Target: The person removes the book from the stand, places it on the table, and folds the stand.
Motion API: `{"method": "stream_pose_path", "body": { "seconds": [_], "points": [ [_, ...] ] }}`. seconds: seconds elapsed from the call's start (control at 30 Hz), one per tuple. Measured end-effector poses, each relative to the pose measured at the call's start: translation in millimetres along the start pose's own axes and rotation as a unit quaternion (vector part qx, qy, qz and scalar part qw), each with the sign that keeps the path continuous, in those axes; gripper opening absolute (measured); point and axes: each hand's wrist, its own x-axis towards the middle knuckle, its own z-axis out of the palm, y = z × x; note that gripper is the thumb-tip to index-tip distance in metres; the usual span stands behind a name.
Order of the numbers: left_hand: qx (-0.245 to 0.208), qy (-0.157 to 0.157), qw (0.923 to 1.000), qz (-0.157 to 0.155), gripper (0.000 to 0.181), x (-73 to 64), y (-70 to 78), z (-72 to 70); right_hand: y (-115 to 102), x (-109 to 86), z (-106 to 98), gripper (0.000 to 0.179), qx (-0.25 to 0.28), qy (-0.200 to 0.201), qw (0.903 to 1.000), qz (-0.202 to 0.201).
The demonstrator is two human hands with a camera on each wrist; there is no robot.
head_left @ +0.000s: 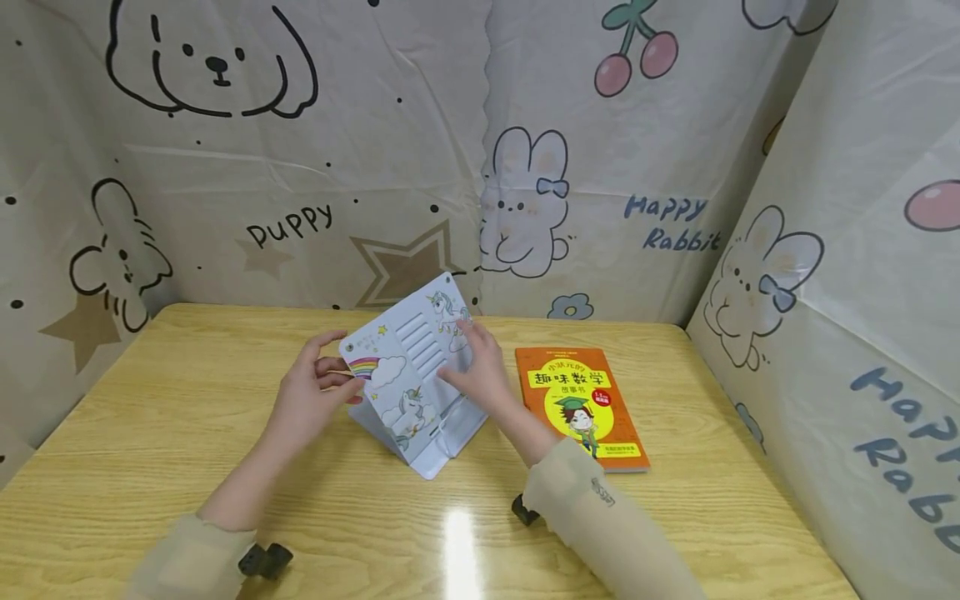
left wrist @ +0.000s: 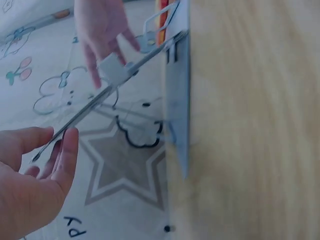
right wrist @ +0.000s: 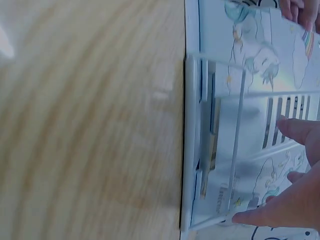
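A pale book stand (head_left: 401, 375) with unicorns, clouds, a rainbow and slots stands on the table, its panel tilted up from a flat base. My left hand (head_left: 311, 396) pinches the panel's upper left edge, and in the left wrist view the thumb (left wrist: 35, 137) and fingers lie on opposite faces. In front of the panel's right part is my right hand (head_left: 480, 371), its fingers spread and mostly straight. The right wrist view puts its thumb (right wrist: 295, 129) over the slots; whether it touches them is unclear. A wire page holder (right wrist: 237, 145) crosses the stand's lower front.
An orange book (head_left: 540, 400) with a cartoon figure in a green cap lies flat on the wooden table (head_left: 187, 375), right of the stand. Behind the table hangs a printed cloth (head_left: 405, 150), with another stretch of it along the right side.
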Motion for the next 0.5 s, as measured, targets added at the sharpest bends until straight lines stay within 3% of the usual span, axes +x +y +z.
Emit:
{"method": "stream_pose_path", "body": {
  "seconds": [0.23,0.5],
  "points": [
    [0.005,-0.037,0.9981,0.049,0.063,6.8,7.6,-12.3,-9,-17.9,8,0.086,0.036,-0.006,0.9993,-0.007],
    [0.008,-0.067,0.9964,0.052,0.057,12.5,3.9,-15.4,-21,-33.8,15,0.088,0.073,-0.030,0.9966,0.025]
  ]
}}
